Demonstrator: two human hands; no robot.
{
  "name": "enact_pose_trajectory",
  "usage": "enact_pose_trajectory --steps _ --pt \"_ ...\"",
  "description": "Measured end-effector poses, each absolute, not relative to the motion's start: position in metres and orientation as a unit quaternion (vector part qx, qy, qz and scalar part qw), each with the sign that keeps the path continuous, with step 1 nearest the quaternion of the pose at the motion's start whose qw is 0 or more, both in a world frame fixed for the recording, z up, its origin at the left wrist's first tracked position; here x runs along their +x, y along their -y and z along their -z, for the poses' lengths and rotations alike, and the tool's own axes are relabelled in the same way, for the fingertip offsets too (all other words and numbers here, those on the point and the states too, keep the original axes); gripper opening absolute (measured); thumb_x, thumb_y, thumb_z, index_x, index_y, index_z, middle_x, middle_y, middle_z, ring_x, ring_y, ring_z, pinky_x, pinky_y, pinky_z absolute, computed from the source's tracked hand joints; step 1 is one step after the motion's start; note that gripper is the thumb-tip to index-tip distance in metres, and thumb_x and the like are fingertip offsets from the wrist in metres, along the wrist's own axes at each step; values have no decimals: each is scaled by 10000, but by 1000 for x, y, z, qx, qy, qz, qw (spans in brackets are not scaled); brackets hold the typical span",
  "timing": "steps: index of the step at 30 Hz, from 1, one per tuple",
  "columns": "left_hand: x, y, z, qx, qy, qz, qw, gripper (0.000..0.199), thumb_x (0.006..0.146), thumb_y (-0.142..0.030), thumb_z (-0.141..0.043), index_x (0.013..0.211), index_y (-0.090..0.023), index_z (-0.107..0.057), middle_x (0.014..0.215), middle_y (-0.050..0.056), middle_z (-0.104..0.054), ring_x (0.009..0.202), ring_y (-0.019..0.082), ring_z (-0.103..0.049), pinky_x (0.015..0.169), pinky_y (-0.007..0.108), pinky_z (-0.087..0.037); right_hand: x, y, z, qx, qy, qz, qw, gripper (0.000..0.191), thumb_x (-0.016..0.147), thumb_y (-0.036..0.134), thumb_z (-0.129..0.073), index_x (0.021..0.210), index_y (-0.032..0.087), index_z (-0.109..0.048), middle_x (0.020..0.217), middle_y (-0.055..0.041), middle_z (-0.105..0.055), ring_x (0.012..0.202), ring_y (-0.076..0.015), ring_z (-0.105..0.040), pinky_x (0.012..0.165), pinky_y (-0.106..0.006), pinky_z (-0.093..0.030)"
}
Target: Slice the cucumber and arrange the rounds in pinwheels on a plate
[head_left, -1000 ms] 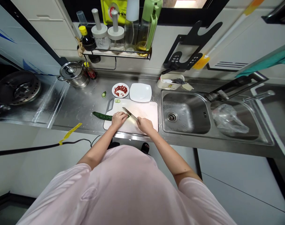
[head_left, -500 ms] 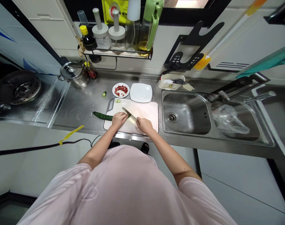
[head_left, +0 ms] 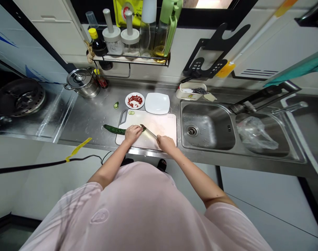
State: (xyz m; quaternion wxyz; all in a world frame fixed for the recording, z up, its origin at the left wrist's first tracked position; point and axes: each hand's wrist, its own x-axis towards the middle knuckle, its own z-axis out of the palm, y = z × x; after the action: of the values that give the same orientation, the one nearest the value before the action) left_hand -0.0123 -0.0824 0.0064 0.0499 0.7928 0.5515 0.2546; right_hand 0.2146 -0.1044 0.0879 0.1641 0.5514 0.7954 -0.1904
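Now | left hand (head_left: 133,134) pins cucumber (head_left: 113,129) over board (head_left: 164,122) edge | right hand (head_left: 166,143) grips knife (head_left: 149,132)

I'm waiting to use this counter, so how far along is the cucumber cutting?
Done: a few cucumber slices lie on the cutting board, and another slice lies on the counter. In hand: the left hand holds down the cucumber while the right hand grips a knife beside it. Left: a long uncut length, reaching off the board.

White wall cabinets (head_left: 50,31) hang above a steel counter (head_left: 80,118) — double sink (head_left: 207,127) set in, pale doors (head_left: 268,205) beneath.
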Motion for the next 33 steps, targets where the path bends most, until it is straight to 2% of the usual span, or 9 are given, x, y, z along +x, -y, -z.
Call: enact_pose_trajectory --steps 23,33 --pt "-12 82 -9 794 -553 -246 54 256 927 -349 -475 910 -248 -710 917 45 -685 846 171 -567 744 302 -408 190 82 -85 537 -805 197 156 316 971 264 -311 1136 175 -566 1030 -131 -664 961 -238 -628 779 -304 -432" --pt "-12 81 -7 792 -556 -245 63 249 922 -350 -483 963 -257 -711 947 47 -690 872 167 -577 768 297 -427 168 69 -85 541 -803 208 139 319 973 245 -307 1143 169 -566 1057 -136 -662 987 -227 -624 803 -286 -430"
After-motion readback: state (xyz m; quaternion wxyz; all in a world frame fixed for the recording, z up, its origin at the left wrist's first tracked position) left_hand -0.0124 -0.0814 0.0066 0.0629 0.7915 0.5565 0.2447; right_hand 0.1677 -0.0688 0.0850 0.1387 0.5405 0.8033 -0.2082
